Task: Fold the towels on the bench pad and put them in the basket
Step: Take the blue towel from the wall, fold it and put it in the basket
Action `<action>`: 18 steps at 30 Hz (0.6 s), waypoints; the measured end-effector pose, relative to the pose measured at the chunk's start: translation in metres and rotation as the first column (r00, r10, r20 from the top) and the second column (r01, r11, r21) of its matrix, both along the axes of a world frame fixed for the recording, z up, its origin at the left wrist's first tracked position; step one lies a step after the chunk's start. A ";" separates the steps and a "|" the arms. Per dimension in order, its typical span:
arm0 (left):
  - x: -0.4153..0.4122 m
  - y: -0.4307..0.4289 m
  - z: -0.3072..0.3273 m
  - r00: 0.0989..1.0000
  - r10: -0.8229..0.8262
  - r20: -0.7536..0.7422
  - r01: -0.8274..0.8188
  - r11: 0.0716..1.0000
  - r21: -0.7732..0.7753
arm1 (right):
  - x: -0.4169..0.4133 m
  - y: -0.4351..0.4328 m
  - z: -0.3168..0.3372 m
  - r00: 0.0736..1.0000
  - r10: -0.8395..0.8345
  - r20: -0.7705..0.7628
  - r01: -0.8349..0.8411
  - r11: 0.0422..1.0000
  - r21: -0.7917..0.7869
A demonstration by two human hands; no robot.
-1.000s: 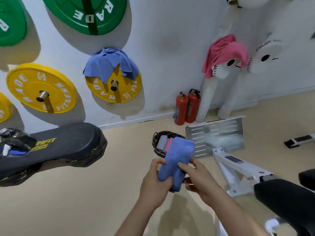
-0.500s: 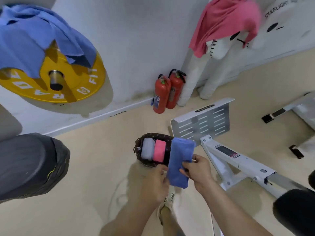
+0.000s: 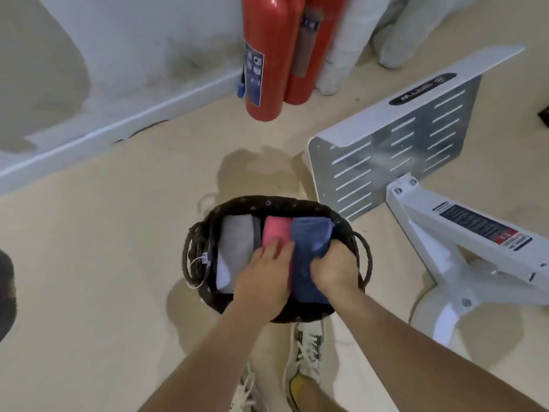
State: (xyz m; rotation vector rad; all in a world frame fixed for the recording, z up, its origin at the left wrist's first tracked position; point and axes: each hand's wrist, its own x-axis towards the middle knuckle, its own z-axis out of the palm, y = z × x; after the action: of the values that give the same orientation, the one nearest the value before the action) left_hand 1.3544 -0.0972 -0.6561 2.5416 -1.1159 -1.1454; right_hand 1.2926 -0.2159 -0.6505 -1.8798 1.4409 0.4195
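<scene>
Blue towel (image 3: 309, 254): folded, standing on edge inside the basket (image 3: 267, 203), rightmost of three; its far end shows beyond the grip, its near end runs down between the two wrists.
Right hand (image 3: 335, 269): fingers curled over the blue towel's right edge, clutching it, knuckles close to the basket's right wall.
Left hand (image 3: 261, 281): fingers straight and relaxed, lying flat on the pink towel (image 3: 276, 230), fingertips just at the blue towel's left edge; holding nothing.
Left of the grip: pink towel touching the blue one, then a grey towel (image 3: 234, 242) against the left wall. The row fills the basket side to side.
Basket edges: dark oval rim; a rope handle (image 3: 367, 257) just right of the gripping hand, another on the left side with a small white tag (image 3: 204, 258).
Right of the grip: slotted metal plate (image 3: 395, 144) and white frame (image 3: 463, 242) near the basket, plate corner close to the rim.
Beyond the grip: bare floor (image 3: 118, 233), then two red fire extinguishers (image 3: 264, 55) by the wall.
Left of the grip: wide bare floor out to the skirting board (image 3: 118, 123).
Behind the grip: a shoe (image 3: 309, 346) just beside the basket's near rim.
</scene>
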 end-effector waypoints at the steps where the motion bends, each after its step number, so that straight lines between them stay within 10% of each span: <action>1: 0.000 0.003 -0.010 0.998 -0.031 0.053 0.030 0.999 0.027 | -0.001 -0.001 -0.009 1.000 0.010 -0.026 -0.011 1.000 -0.022; 7: 0.004 0.013 -0.035 0.951 -0.139 0.276 0.127 0.990 0.060 | -0.002 0.001 -0.031 0.992 0.001 -0.125 -0.012 0.996 -0.084; 18: -0.010 -0.017 -0.029 0.959 -0.212 0.190 0.248 0.949 -0.195 | -0.003 0.005 -0.022 0.964 0.210 -0.165 -0.239 0.954 -0.180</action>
State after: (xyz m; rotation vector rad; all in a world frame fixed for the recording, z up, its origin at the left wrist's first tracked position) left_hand 1.3447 -0.1141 -0.6849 2.4201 -1.5234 -0.8091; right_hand 1.2901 -0.2111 -0.6729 -2.2271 1.4081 0.5470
